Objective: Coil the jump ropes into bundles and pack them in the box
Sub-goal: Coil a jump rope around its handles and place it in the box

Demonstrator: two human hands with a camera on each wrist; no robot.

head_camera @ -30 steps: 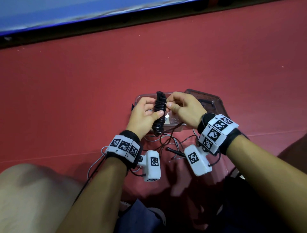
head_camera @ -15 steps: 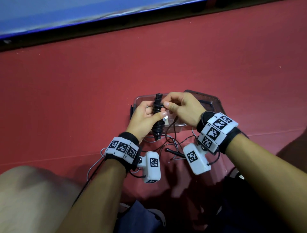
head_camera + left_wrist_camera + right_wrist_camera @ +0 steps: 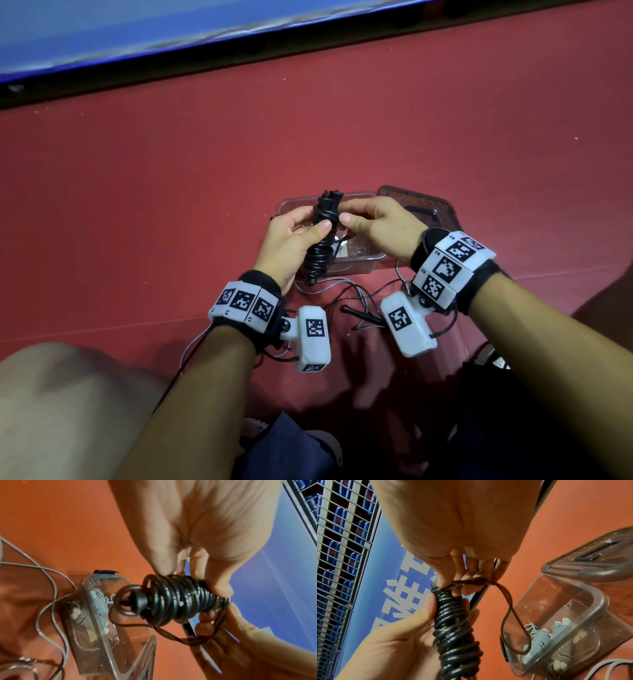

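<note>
My left hand (image 3: 294,236) grips a black jump rope bundle (image 3: 323,240), wound tightly round its handles and held upright over the clear plastic box (image 3: 356,265). In the left wrist view the bundle (image 3: 180,599) lies between thumb and fingers. My right hand (image 3: 373,222) pinches the loose rope end (image 3: 471,582) at the top of the bundle (image 3: 453,622); a slack loop (image 3: 508,609) hangs toward the box (image 3: 594,601). A coiled grey rope bundle (image 3: 537,637) lies inside the box.
The box lid (image 3: 424,209) lies behind my right hand on the red floor. A loose grey rope (image 3: 342,287) and a black handle (image 3: 359,313) lie on the floor between my wrists. A blue board (image 3: 171,31) runs along the far edge.
The right hand has carried the rope end round the top of the bundle, tightening the wrap. The dangling slack below the bundle has shortened. The left hand keeps its grip.
</note>
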